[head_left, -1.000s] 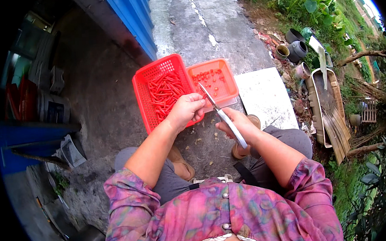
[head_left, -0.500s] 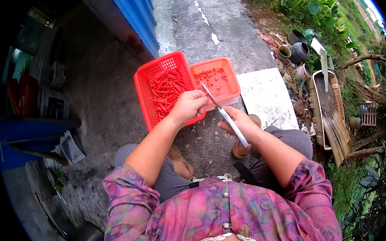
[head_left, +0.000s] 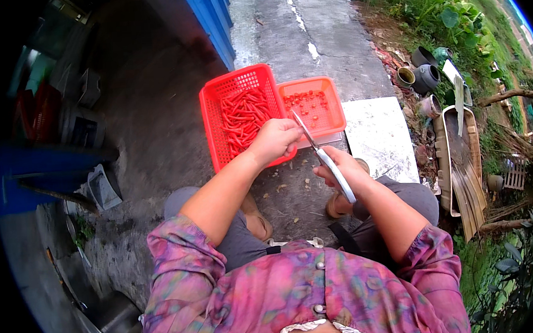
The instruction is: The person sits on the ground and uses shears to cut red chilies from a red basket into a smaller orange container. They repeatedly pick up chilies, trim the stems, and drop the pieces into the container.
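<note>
My right hand is closed around the white handles of a pair of scissors, whose metal blades point up and left. The blades reach beside the fingertips of my left hand, which is pinched; what sits in that pinch is too small and covered to make out. Beyond my left hand stands a red perforated basket holding a heap of red chili peppers. Right beside it, an orange-red tray holds small cut red pieces scattered over its bottom, below the scissor tips' far side.
A white board lies right of the tray. Blue corrugated metal rises at far left. Pots, a long tan trough and plants line the right side. A grey plastic container lies on the concrete at left.
The whole view has shifted slightly, so the baskets and hands appear further right. My hands keep nearly the same pose, with the scissor blades still beside my left fingertips.
</note>
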Demonstrator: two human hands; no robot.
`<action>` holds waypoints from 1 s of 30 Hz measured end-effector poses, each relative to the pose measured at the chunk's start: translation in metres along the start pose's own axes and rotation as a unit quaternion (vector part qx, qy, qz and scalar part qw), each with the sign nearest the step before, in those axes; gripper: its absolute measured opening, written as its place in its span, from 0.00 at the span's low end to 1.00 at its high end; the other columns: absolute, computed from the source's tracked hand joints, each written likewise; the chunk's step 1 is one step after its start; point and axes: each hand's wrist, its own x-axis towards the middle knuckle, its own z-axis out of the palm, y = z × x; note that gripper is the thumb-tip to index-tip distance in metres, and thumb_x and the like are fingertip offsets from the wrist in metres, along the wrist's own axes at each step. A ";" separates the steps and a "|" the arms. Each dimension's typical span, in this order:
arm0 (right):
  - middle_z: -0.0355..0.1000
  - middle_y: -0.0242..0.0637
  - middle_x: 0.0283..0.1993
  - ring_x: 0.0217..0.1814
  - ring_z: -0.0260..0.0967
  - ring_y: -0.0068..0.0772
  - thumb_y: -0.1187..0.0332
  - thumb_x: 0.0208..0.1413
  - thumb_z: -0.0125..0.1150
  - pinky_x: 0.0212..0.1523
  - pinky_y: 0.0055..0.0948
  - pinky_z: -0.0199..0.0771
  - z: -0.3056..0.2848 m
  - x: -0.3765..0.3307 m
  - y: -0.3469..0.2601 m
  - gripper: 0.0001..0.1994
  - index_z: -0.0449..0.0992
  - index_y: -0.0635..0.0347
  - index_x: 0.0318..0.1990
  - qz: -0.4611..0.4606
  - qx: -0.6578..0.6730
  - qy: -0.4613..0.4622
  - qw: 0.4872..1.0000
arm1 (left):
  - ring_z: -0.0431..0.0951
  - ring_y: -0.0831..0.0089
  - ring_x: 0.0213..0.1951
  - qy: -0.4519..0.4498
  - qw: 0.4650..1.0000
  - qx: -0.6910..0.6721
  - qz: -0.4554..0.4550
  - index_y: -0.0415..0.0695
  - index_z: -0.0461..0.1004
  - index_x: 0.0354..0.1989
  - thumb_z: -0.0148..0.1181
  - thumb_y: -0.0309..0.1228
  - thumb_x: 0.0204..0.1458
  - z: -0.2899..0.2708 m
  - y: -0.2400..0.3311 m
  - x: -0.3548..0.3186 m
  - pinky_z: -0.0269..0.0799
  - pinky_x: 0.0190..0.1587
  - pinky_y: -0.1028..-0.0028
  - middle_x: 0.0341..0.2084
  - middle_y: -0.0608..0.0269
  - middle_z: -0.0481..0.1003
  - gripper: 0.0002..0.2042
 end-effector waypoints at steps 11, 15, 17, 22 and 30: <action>0.65 0.30 0.24 0.17 0.61 0.20 0.72 0.50 0.58 0.17 0.21 0.61 -0.001 -0.003 -0.009 0.16 0.66 0.62 0.48 0.011 0.001 0.006 1.000 | 0.62 0.83 0.13 0.016 1.000 0.011 0.020 0.42 0.68 0.22 0.48 0.32 0.58 -0.002 -0.015 0.008 0.59 0.16 0.81 0.10 0.71 0.63 0.13; 0.64 0.30 0.24 0.18 0.61 0.20 0.73 0.50 0.57 0.18 0.21 0.62 -0.001 0.000 -0.001 0.17 0.66 0.62 0.48 0.015 0.012 -0.022 1.000 | 0.62 0.83 0.12 -0.013 1.000 -0.011 0.021 0.43 0.67 0.21 0.49 0.34 0.58 -0.001 -0.014 0.009 0.57 0.15 0.82 0.10 0.71 0.63 0.14; 0.64 0.30 0.24 0.18 0.60 0.19 0.73 0.50 0.57 0.18 0.20 0.61 -0.001 0.000 -0.001 0.17 0.66 0.62 0.48 0.016 0.012 -0.012 1.000 | 0.61 0.83 0.11 -0.028 0.999 -0.026 0.021 0.43 0.67 0.21 0.49 0.35 0.59 -0.003 -0.014 0.011 0.56 0.15 0.82 0.10 0.71 0.63 0.14; 0.62 0.28 0.22 0.16 0.58 0.18 0.73 0.51 0.58 0.16 0.19 0.60 0.003 -0.005 -0.008 0.13 0.67 0.61 0.45 0.033 0.067 -0.014 0.997 | 0.62 0.83 0.11 -0.012 0.999 -0.001 0.039 0.43 0.66 0.21 0.49 0.35 0.59 -0.002 -0.018 0.013 0.57 0.14 0.82 0.11 0.71 0.63 0.15; 0.63 0.31 0.20 0.15 0.61 0.20 0.72 0.53 0.56 0.13 0.22 0.62 0.001 -0.004 -0.009 0.10 0.66 0.63 0.42 0.023 0.112 0.022 0.993 | 0.63 0.82 0.11 0.004 0.995 0.035 0.095 0.42 0.67 0.21 0.51 0.36 0.58 -0.013 -0.019 0.024 0.59 0.15 0.81 0.12 0.70 0.66 0.15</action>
